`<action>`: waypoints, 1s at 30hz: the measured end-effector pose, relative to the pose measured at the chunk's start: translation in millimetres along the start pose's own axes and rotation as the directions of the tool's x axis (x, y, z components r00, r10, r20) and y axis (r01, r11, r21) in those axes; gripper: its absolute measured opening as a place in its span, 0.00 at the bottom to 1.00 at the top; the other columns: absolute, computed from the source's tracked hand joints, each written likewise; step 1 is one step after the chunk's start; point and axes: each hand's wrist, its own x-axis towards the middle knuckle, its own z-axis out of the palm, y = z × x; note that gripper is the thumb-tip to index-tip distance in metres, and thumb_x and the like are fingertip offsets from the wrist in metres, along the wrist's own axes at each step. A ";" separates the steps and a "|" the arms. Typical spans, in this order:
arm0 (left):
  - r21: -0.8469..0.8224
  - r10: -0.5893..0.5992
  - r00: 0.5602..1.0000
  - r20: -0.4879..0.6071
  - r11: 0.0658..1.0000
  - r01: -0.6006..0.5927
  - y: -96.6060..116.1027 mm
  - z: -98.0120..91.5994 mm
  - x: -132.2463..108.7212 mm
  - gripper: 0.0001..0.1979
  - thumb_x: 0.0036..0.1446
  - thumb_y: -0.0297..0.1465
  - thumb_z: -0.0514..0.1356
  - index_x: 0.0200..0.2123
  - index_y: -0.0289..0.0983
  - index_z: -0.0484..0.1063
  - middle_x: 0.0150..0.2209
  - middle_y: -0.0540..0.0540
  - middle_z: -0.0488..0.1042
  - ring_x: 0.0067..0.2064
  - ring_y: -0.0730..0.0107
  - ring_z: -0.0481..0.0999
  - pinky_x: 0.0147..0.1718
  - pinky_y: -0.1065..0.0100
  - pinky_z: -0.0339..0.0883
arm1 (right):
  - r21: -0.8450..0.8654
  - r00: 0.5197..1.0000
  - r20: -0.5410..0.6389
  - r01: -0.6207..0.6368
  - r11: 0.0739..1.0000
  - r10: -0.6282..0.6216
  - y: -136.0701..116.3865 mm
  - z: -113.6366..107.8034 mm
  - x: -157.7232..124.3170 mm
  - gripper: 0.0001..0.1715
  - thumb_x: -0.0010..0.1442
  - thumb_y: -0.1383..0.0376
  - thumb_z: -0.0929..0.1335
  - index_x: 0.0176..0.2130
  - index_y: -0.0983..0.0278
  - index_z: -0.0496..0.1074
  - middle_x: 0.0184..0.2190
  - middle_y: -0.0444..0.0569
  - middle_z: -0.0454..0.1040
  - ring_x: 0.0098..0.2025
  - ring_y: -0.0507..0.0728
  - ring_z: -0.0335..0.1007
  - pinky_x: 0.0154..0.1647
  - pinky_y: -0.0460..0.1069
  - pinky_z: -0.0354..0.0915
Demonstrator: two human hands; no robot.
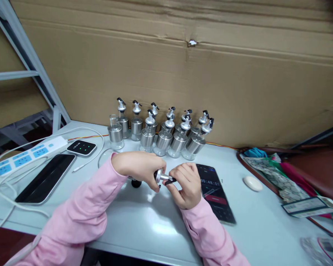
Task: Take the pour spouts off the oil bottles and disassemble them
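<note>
Both hands meet over the middle of the pale table (pixel 144 218), in pink sleeves. My left hand (pixel 140 167) is closed over a small bottle held on its side; only the bottle's dark base (pixel 135 183) shows below the hand. My right hand (pixel 186 183) pinches the silver pourer cap (pixel 164 177) with its black tip at the bottle's neck. The bottle body is hidden under the fingers.
Several steel-and-glass oil bottles (pixel 162 135) with pourer caps stand in rows at the cardboard wall. A phone showing a timer (pixel 215 192) lies right of my hands, a dark phone (pixel 46 177), power strip (pixel 22 157) and small black device (pixel 81 147) to the left. White oval object (pixel 252 183) and a tray of packets (pixel 283 177) at right.
</note>
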 end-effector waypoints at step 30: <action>-0.063 -0.003 0.993 -0.120 0.998 -0.005 -7.1 0.2 -0.9 0.19 0.46 0.26 0.56 0.43 0.39 0.61 0.24 0.54 0.64 0.24 0.74 0.63 0.21 0.75 0.50 | 0.693 0.570 0.719 -0.630 -0.351 0.397 -2.8 17.4 -2.2 0.32 0.53 0.47 0.62 0.13 0.61 0.47 0.06 0.35 0.46 0.09 0.45 0.41 0.16 0.46 0.40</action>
